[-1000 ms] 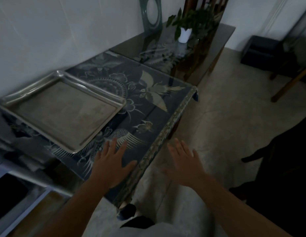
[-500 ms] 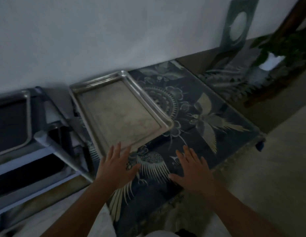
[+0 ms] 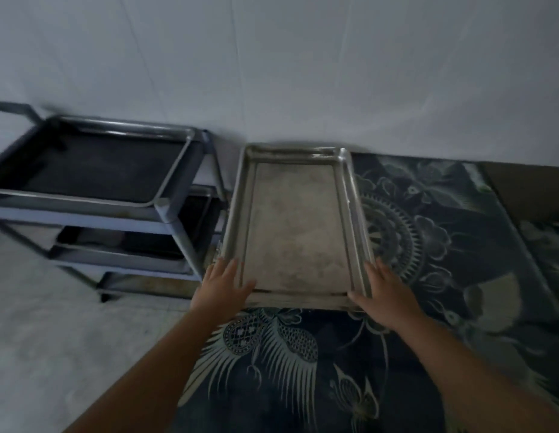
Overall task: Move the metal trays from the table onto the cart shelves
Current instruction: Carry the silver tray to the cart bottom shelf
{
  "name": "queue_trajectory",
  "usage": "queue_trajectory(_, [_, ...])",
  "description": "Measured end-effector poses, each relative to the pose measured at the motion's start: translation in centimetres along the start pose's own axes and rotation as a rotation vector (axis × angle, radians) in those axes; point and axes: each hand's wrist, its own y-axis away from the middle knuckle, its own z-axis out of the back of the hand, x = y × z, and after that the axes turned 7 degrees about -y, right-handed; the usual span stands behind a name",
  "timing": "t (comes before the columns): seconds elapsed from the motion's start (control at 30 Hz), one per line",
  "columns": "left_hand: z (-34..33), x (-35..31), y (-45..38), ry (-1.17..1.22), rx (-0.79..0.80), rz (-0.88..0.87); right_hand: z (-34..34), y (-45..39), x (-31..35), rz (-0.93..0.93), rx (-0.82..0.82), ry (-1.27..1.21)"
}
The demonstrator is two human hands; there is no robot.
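Observation:
A rectangular metal tray (image 3: 295, 229) lies on the dark patterned table (image 3: 428, 276), its long side running away from me toward the wall. My left hand (image 3: 223, 287) is at the tray's near left corner, fingers straight along the rim and thumb over the near edge. My right hand (image 3: 382, 293) sits at the near right corner in the same way, thumb toward the near rim. A grey cart (image 3: 175, 210) stands left of the table; a tray (image 3: 93, 164) lies on its top shelf and another dark tray (image 3: 153, 242) on the middle shelf.
The white wall (image 3: 272, 73) runs right behind the table and the cart. Pale floor (image 3: 53, 339) spreads at the lower left in front of the cart. The cart's handle (image 3: 12, 110) sticks out at the far left.
The view has swung left, bringing the cart into full sight. Both hands moved forward from the tablecloth to the tray's near corners.

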Motion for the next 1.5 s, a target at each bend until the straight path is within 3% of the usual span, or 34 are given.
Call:
queue_trajectory(0.23, [-1.5,1.5,-3.7,0.153,0.030,0.222,-0.5,-6.1,-1.3,-0.069,0.013,-0.193])
queue_trajectory(0.33, [-1.7,1.6,-6.5,0.340,0.027,0.326,-1.1,-8.1,-1.3,-0.119,-0.072,-0.470])
queue_trajectory(0.5, [-1.2,3.1,-10.2,0.519,-0.012,0.415,-1.3,-11.2,-1.2,-0.399,-0.312,-0.941])
queue_trajectory(0.73, [-1.9,3.6,-12.0,0.626,-0.039,0.464,-1.8,-12.8,-2.9,-0.450,-0.107,-1.228])
queue_trajectory(0.97, [-1.8,3.4,-10.9,0.513,-0.223,0.473,-2.0,-11.9,-1.8,-0.401,-0.312,-1.007])
queue_trajectory(1.17, [-2.0,4.3,-6.6,0.538,-0.187,0.469,-1.7,-8.4,-1.7,-0.333,-0.331,-0.906])
queue_trajectory(1.5, [-1.6,5.4,4.8,0.676,-0.275,0.434,-0.9,0.2,-1.6,-0.207,-0.351,-0.991])
